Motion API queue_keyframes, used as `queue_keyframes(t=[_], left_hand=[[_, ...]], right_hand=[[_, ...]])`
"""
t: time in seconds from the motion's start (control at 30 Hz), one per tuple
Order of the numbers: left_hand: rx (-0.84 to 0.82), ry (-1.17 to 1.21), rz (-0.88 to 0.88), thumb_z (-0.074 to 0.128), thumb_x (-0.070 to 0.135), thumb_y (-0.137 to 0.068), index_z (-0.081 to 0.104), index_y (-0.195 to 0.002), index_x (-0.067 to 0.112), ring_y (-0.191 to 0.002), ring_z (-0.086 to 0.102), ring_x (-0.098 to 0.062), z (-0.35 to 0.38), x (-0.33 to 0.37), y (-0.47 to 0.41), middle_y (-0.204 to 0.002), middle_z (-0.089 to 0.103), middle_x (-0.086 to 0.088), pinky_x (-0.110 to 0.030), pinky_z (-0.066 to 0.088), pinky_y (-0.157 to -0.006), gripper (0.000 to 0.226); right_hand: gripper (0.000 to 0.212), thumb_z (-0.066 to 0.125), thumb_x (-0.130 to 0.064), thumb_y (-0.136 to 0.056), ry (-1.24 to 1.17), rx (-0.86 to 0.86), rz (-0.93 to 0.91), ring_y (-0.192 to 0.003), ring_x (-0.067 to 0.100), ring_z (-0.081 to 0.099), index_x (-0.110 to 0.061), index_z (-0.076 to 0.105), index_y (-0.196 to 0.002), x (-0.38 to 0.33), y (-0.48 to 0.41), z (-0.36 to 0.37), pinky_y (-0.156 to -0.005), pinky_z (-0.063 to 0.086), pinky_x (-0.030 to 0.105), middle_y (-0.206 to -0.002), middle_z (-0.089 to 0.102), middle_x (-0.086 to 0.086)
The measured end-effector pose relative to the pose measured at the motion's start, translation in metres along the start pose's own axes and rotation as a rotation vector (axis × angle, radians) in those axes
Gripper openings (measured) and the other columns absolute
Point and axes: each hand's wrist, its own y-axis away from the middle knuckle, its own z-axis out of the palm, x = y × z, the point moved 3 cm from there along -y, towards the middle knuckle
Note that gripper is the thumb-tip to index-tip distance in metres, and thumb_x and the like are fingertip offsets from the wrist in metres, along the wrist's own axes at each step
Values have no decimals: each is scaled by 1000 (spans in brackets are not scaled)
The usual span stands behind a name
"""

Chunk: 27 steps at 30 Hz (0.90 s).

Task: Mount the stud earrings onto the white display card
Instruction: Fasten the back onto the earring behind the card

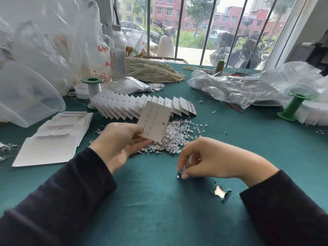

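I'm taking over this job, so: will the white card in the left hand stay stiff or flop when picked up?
Probably stiff: the white card is flat though the left hand pinches only its lower corner. Likely light, since a pinch carries it. It looks thin, so hard pushing might bend it.

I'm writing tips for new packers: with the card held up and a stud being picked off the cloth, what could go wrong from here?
1. The right hand pinches a tiny stud low over the cloth; if it slips, it could roll into the tear nearby.
2. The left hand holds the white card by one edge, so it may flex when a post is pushed in.
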Motion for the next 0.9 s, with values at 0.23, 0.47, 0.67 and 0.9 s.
queue_keyframes(t=[0.23,0.47,0.67,0.9], left_hand=[[-45,-12,6,48,-8,-83,56,-85,-5,-50,68,-20,1,2,5,-83,65,-20,-22,52,-43,9],[-33,-54,25,50,-6,-82,56,-86,-4,-51,69,-20,0,5,6,-84,66,-20,-22,53,-44,8],[-33,-92,25,52,-7,-80,58,-76,-4,-46,66,-19,1,4,8,-60,68,-14,-23,53,-43,7],[-70,-109,-5,54,-8,-78,58,-72,-5,-43,64,-20,3,2,8,-52,67,-14,-22,52,-42,8]], right_hand=[[9,67,-14,-72,-48,-15,8,-53,-1,49,-21,66,-68,-4,-2,5,-53,37,8,-60,59,-15],[16,53,-6,-78,128,683,263,-60,2,49,-14,67,-80,33,-5,-25,-54,35,6,-66,57,-7],[12,68,-15,-74,114,534,136,-70,10,54,-26,65,-70,24,-6,-19,-59,35,7,-74,57,-9],[7,63,-15,-77,205,361,70,-70,-1,44,-19,66,-73,14,-13,1,-63,29,0,-75,48,-14]])
